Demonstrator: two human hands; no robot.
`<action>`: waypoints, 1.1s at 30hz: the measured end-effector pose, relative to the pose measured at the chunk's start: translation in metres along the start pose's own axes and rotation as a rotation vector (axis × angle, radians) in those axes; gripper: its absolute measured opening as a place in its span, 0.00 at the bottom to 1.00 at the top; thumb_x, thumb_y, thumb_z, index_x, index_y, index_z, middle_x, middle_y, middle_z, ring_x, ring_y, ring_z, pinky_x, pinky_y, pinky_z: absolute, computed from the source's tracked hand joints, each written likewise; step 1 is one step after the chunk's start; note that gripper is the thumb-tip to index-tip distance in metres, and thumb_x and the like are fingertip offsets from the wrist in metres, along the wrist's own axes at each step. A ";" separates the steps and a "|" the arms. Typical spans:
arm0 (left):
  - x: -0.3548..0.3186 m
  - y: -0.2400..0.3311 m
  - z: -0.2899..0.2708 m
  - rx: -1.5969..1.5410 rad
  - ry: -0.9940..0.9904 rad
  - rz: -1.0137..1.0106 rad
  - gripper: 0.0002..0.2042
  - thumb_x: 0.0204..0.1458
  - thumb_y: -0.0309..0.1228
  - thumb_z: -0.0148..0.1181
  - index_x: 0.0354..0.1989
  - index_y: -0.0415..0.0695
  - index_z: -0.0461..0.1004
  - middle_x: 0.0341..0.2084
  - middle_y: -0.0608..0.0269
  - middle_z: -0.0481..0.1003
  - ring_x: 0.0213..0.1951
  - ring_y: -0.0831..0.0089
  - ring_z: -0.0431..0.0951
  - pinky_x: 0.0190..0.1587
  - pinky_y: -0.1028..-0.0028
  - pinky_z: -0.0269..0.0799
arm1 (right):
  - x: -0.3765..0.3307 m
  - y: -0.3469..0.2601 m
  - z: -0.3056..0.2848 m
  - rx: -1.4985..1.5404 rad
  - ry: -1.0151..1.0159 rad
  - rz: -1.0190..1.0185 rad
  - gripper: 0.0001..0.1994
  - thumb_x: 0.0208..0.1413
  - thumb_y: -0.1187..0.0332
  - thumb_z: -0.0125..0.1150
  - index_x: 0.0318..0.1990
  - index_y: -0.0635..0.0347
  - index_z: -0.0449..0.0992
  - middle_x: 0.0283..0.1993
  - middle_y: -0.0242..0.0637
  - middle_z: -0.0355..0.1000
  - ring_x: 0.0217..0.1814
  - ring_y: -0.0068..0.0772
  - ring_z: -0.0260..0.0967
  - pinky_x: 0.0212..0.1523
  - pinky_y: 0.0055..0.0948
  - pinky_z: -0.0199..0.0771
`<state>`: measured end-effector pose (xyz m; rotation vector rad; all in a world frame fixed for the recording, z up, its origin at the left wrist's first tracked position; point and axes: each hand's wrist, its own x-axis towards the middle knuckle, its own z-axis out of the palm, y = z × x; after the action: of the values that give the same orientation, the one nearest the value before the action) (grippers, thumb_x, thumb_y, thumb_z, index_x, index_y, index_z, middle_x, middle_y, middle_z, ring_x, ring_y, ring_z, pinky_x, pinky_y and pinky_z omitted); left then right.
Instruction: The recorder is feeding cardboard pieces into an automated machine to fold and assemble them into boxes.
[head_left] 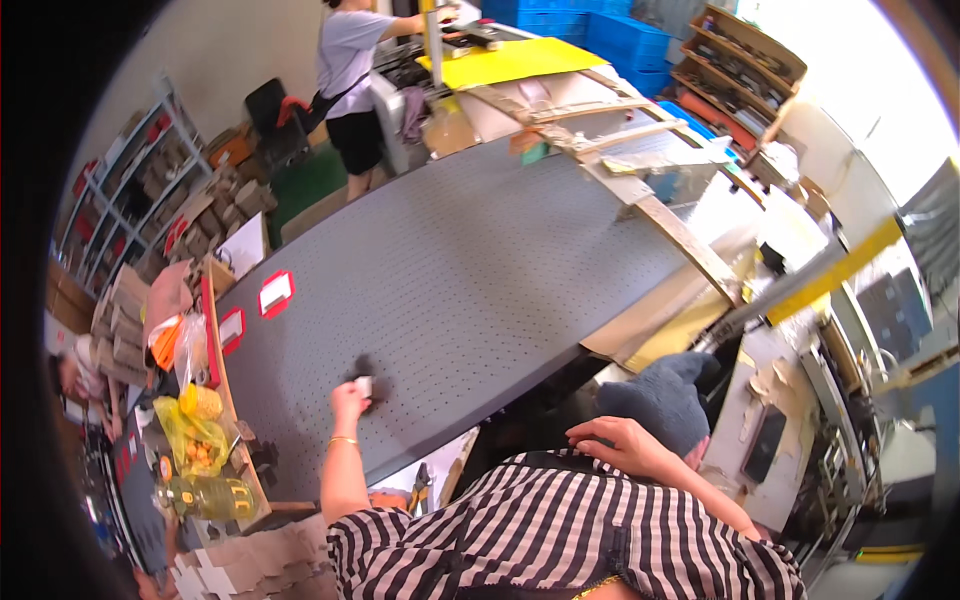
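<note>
My left hand [349,402], with a thin bracelet at the wrist, is closed on a small white object [365,385] above the grey perforated table [440,270]. A dark blur lies beside the object, and its kind cannot be made out. At the table's left side lie two red-edged pieces with white middles, one farther off [276,294] and one nearer the edge [231,328]. My right hand [628,446] is held in front of my striped shirt, fingers loosely stretched and apart, with nothing seen in it. A blue-grey fuzzy item [660,402] lies just beyond it.
Pliers [421,490] lie at the table's near edge. On the left stand a bag of orange fruit [196,440] and a large clear bottle [205,497]. A wooden frame [640,190] and a yellow sheet [510,62] are at the far end, near another person [350,70]. A phone [765,442] rests at right.
</note>
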<state>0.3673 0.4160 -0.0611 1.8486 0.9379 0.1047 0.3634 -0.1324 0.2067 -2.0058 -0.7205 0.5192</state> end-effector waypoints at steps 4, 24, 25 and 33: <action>-0.117 0.191 0.136 -0.066 -0.598 0.409 0.09 0.52 0.33 0.64 0.31 0.39 0.81 0.18 0.69 0.75 0.16 0.82 0.70 0.16 0.81 0.63 | -0.065 0.019 -0.026 -0.095 0.175 -0.064 0.12 0.58 0.67 0.58 0.46 0.62 0.77 0.42 0.44 0.76 0.45 0.43 0.75 0.47 0.35 0.74; -0.642 0.420 0.405 0.215 -1.806 1.698 0.06 0.47 0.30 0.69 0.31 0.43 0.81 0.28 0.64 0.77 0.28 0.73 0.74 0.30 0.75 0.70 | -0.427 0.082 -0.109 0.079 1.056 0.099 0.25 0.54 0.62 0.65 0.59 0.59 0.69 0.50 0.40 0.74 0.54 0.36 0.70 0.58 0.33 0.66; -0.653 0.426 0.413 0.304 -1.889 1.614 0.07 0.47 0.31 0.69 0.31 0.43 0.81 0.30 0.64 0.77 0.30 0.72 0.75 0.31 0.74 0.70 | -0.436 0.088 -0.114 0.087 1.075 0.103 0.25 0.54 0.62 0.65 0.59 0.59 0.69 0.50 0.40 0.74 0.54 0.36 0.70 0.58 0.33 0.66; -0.699 0.446 0.534 0.206 -1.790 1.691 0.16 0.42 0.30 0.73 0.41 0.45 0.78 0.40 0.64 0.74 0.44 0.72 0.73 0.43 0.73 0.69 | -0.486 0.126 -0.211 -0.327 1.285 0.142 0.27 0.47 0.63 0.69 0.56 0.58 0.70 0.48 0.36 0.73 0.54 0.40 0.66 0.59 0.37 0.63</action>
<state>0.3765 -0.5113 0.2752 1.4896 -1.8485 -0.5517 0.1674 -0.6399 0.2386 -2.1633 0.1622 -0.8456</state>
